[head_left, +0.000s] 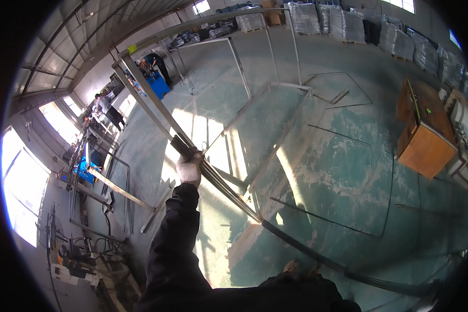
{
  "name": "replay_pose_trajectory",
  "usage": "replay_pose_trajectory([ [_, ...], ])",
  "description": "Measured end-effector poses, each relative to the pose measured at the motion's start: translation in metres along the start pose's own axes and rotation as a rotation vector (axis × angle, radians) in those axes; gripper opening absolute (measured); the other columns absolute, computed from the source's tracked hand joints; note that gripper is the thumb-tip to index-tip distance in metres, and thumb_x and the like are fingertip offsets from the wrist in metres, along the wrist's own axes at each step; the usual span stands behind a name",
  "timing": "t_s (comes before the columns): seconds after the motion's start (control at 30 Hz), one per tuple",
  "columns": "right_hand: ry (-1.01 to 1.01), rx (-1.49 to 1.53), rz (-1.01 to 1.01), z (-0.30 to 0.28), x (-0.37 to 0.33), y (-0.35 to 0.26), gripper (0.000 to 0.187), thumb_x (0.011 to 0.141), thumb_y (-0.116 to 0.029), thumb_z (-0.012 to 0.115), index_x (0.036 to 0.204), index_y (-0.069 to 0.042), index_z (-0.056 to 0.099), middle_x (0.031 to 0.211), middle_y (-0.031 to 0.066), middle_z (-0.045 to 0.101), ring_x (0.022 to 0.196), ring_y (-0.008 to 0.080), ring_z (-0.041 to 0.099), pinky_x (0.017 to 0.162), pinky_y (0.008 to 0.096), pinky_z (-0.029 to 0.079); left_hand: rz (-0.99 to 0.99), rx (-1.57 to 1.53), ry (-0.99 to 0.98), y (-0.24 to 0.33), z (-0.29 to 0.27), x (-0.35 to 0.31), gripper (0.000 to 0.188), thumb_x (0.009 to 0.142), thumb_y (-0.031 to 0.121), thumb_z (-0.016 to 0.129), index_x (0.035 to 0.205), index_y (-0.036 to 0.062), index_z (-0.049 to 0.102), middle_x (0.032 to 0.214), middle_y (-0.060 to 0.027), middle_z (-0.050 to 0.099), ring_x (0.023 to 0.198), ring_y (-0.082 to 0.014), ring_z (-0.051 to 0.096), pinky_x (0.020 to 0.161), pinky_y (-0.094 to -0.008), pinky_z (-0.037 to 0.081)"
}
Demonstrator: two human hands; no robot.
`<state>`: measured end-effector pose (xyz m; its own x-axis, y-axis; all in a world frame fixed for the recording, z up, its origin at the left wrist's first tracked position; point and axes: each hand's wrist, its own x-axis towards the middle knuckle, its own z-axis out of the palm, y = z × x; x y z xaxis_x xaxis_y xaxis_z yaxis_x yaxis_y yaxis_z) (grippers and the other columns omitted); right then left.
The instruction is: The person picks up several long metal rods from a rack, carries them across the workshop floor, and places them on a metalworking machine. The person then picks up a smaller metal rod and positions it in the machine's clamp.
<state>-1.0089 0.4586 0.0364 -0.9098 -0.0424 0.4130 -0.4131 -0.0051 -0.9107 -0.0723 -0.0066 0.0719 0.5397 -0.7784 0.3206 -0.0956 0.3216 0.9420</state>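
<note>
My left hand, in a pale knit glove, is closed around a bundle of long, thin metal rods. A short length of the bundle juts past my fist toward a square-tube metal frame; whether they touch I cannot tell. From my fist the rods sweep in front of me to the lower right edge, looking curved in the view. My left arm, in a dark sleeve, reaches forward from the lower edge. My right hand does not show.
A thin bent-rod outline lies on the worn green floor. At right stands a wooden cabinet; wrapped pallets line the far wall. Two people work at far left. Tools and a bench sit lower left.
</note>
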Motion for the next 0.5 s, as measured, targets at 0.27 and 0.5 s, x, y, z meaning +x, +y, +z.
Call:
replay_pose_trajectory([
  [0.27, -0.045, -0.125, 0.073, -0.013, 0.004, 0.013, 0.036, 0.115, -0.024, 0.07, 0.135, 0.006, 0.078, 0.129, 0.0165, 0.081, 0.109, 0.0288, 0.078, 0.096, 0.0399, 0.065, 0.068, 0.162, -0.043, 0.004, -0.003, -0.002, 0.026, 0.105, -0.003, 0.075, 0.13, -0.0061, 0.073, 0.116, -0.0134, 0.08, 0.101, -0.029, 0.081, 0.092, -0.0401, 0.065],
  [0.5, -0.075, -0.224, -0.002, -0.014, 0.004, 0.008, 0.039, 0.117, -0.025, 0.068, 0.145, 0.002, 0.077, 0.14, 0.0151, 0.08, 0.122, 0.027, 0.077, 0.103, 0.0382, 0.064, 0.043, 0.188, 0.008, -0.001, -0.006, 0.001, 0.023, 0.103, 0.001, 0.08, 0.125, -0.0034, 0.076, 0.113, -0.0098, 0.081, 0.104, -0.0244, 0.08, 0.093, -0.0384, 0.063],
])
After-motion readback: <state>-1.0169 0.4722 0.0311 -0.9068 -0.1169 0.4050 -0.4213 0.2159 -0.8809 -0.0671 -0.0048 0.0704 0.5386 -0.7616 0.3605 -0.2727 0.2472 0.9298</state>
